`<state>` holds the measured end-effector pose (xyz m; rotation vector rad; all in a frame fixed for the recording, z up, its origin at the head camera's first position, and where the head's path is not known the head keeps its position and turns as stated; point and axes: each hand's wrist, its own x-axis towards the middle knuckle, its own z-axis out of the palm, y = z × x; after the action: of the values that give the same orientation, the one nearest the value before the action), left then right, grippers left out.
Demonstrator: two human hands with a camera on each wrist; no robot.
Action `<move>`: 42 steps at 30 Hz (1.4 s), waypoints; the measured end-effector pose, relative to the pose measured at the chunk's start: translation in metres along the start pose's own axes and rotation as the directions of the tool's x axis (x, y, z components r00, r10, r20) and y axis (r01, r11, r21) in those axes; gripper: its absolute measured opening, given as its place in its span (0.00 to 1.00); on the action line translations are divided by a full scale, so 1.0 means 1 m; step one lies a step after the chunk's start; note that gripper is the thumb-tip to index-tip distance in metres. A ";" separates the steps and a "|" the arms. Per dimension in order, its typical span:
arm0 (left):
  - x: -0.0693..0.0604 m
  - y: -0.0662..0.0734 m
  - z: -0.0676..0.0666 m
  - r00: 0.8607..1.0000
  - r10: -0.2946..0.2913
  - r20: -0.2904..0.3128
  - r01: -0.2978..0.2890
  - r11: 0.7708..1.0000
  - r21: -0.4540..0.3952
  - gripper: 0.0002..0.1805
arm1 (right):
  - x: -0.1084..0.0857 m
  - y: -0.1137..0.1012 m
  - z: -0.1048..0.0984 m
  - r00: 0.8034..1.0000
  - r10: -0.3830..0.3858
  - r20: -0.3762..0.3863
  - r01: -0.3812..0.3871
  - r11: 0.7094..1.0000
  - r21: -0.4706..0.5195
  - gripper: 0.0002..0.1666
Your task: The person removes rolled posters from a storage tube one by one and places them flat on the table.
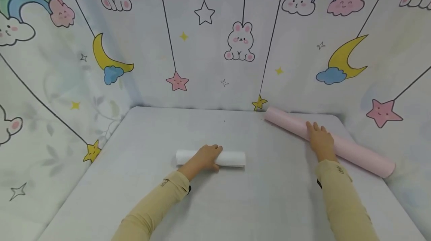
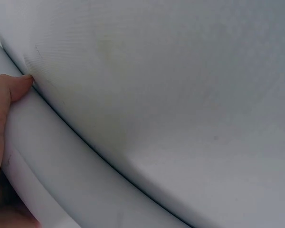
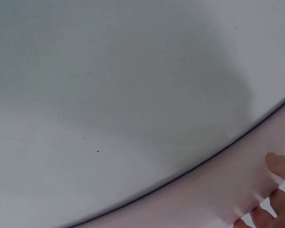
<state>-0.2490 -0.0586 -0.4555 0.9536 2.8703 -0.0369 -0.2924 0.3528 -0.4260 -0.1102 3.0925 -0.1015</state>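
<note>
A short white roll point(image 1: 232, 158), perhaps of paper, lies crosswise near the middle of the table. Over its centre curls my left hand point(image 1: 204, 158), thumb on the near side and fingers over the far side; the left wrist view shows the thumb against the white roll point(image 2: 76, 142). Farther right, a long pink roll point(image 1: 363, 155) lies slanting from the table's back edge to its right edge. My right hand point(image 1: 321, 142) grips it around the middle, and in the right wrist view thumb and fingers close about the pink roll point(image 3: 213, 190).
The white table point(image 1: 151, 128) has rounded back corners. Cloth walls point(image 1: 208, 54) printed with bunnies, stars, moons and rainbows stand behind it and along both sides. The pink roll's right end reaches the table's right edge.
</note>
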 end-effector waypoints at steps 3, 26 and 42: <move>0.001 -0.001 -0.001 1.000 0.006 -0.007 -0.006 1.000 -0.001 0.35 | 0.000 -0.001 -0.001 1.000 -0.007 -0.002 0.007 1.000 0.030 0.34; -0.001 -0.002 0.002 0.999 0.018 -0.044 -0.017 1.000 0.024 0.33 | 0.002 -0.027 -0.005 0.970 -0.220 -0.103 0.241 0.927 0.288 0.30; -0.004 0.001 0.006 0.998 0.026 -0.063 -0.024 0.999 0.034 0.33 | -0.018 -0.102 0.015 0.922 -0.371 -0.107 0.385 0.860 0.336 0.29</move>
<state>-0.2443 -0.0607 -0.4610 1.0148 2.9232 -0.0532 -0.2665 0.2514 -0.4335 -0.7068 2.9803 -0.6734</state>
